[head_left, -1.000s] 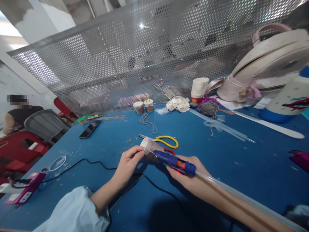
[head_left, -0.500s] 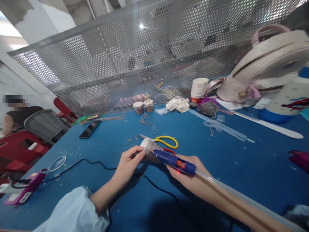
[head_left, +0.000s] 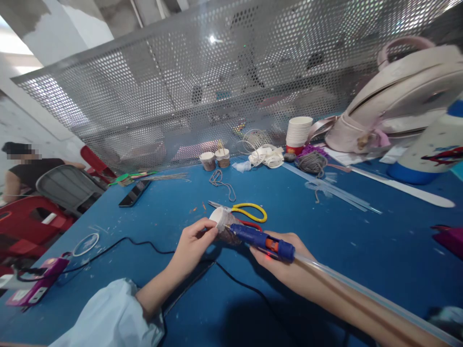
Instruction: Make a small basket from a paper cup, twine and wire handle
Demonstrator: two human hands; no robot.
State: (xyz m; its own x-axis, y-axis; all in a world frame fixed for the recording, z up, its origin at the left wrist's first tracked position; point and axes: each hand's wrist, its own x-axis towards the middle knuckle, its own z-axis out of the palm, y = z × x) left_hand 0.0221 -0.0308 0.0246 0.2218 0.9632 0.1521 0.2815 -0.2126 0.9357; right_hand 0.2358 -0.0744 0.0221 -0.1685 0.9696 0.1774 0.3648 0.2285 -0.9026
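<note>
A blue table (head_left: 361, 241) is carrying a scatter of craft things. Yellow-handled scissors (head_left: 253, 210) are lying near its middle, with a loop of string (head_left: 221, 182) just behind them. A phone (head_left: 134, 193) is resting toward the left, and a black cable (head_left: 144, 245) is trailing across the near side toward a pink power strip (head_left: 34, 288). At the back, a stack of paper cups (head_left: 298, 131), a ball of grey yarn (head_left: 311, 162) and a pink bag (head_left: 394, 103) are sitting close together.

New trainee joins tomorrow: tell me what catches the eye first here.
At the middle of the blue table, the right hand holds a blue glue gun against a paper cup that the left hand steadies. Yellow-handled scissors lie just behind; a stack of white cups stands by the perforated screen.
</note>
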